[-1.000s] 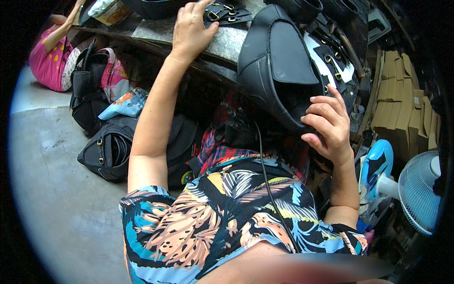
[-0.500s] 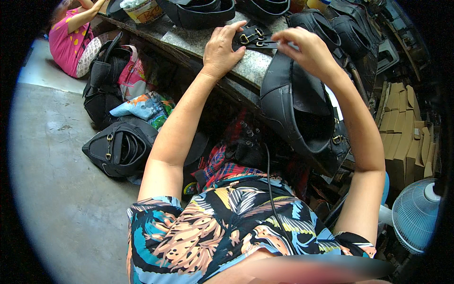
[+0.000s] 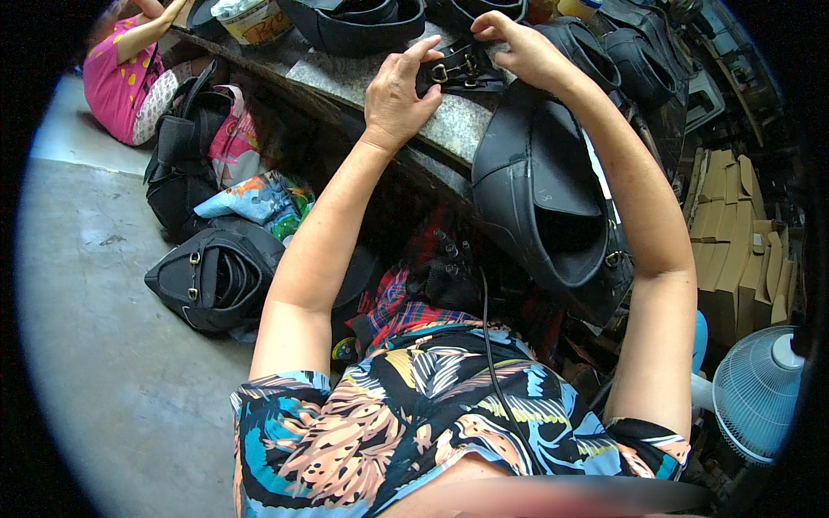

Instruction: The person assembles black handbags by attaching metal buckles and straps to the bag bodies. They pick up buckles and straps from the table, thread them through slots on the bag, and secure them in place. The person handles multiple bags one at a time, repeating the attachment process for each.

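Observation:
Black leather straps with gold-coloured buckles (image 3: 466, 72) lie on the stone-topped bench. My left hand (image 3: 399, 97) rests at their left end, thumb and fingers spread apart around that side. Above their right side is my right hand (image 3: 528, 57), its index finger stretched away from the thumb and nothing visible between them. Whether its fingertips touch the straps I cannot tell. Below the right wrist, a black leather piece shaped like a shoe upper (image 3: 501, 173) hangs over the bench edge, with a small gold fitting (image 3: 614, 258) at its lower side.
More black uppers (image 3: 354, 28) sit along the far side of the bench (image 3: 341, 82), near a white tub (image 3: 253, 21). On the floor at left lies a stack of uppers (image 3: 211, 276). Cardboard pieces (image 3: 734, 233) and a fan (image 3: 760, 393) stand right. A person in pink (image 3: 121, 78) is far left.
My right hand has moved up and left, from the right end of the straps to above them. My left hand stays by their left end. The view has shifted slightly.

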Demonstrator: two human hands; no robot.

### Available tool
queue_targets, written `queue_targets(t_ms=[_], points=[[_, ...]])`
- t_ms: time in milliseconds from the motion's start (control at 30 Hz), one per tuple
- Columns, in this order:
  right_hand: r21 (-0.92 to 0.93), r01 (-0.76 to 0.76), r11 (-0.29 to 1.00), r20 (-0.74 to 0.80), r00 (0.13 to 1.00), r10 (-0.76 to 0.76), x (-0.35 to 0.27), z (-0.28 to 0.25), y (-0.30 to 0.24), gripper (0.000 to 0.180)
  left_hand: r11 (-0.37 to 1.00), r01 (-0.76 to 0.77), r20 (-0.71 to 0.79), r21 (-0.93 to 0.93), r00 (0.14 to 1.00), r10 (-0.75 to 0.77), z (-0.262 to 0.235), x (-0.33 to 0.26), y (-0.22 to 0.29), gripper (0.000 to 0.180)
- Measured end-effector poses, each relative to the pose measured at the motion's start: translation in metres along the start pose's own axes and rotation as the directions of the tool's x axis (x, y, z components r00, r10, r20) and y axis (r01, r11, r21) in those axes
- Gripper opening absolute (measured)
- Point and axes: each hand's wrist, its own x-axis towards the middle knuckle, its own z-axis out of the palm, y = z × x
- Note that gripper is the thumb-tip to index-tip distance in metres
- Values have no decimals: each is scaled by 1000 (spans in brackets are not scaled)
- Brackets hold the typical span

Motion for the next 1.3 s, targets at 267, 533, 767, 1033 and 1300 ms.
queue_targets(t_ms=[267, 533, 767, 1033, 1300], points=[[-239, -72, 968, 98, 990, 98, -7, -19, -40, 28, 994, 32, 84, 106, 996, -41, 1, -1, 0, 68], [381, -245, 891, 108, 969, 220, -51, -50, -65, 14, 981, -51, 63, 188, 997, 40, 3, 0, 0, 62], [410, -320, 854, 93, 946, 310, -107, -43, -75, 21, 989, -55, 64, 140, 997, 46, 1, -3, 4, 72], [633, -540, 555, 277, 827, 488, -102, -46, -71, 25, 994, -6, 124, 105, 992, -7, -2, -1, 2, 72], [646, -585, 490, 278, 778, 563, -97, -49, -80, 28, 996, -1, 126, 89, 992, -10, -2, -1, 3, 70]])
